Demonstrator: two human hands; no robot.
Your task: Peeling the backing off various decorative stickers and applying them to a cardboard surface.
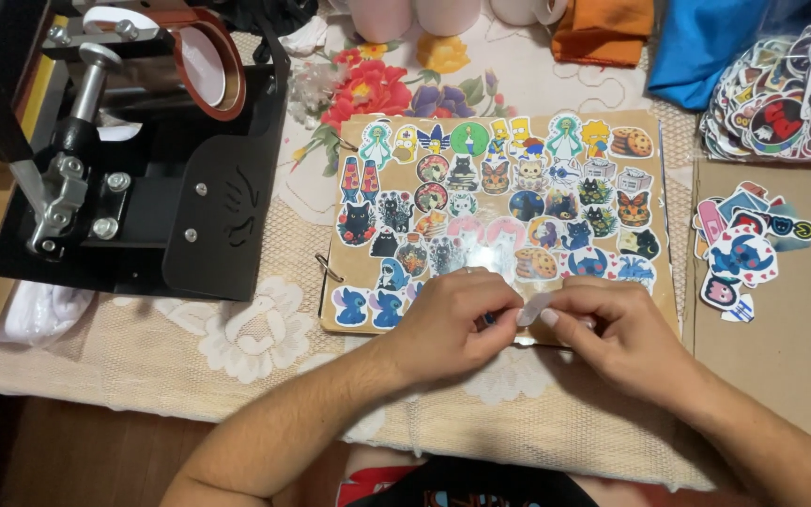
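Left hand: your left hand (451, 324) curls at the lower edge of the sticker board (504, 211), fingertips pinched on a small sticker piece (534, 308).
Right hand: your right hand (612, 333) meets it, thumb and forefinger pinched on the same pale piece.
Sticker piece: it sits between both hands, just above the board's bottom edge, well apart from the loose stickers (742, 253) to the right.
Grip advice: peel slowly from one corner, keep the backing flat, and avoid touching the sticky face.
Placement: choose bare brown card; the rest looks crowded.
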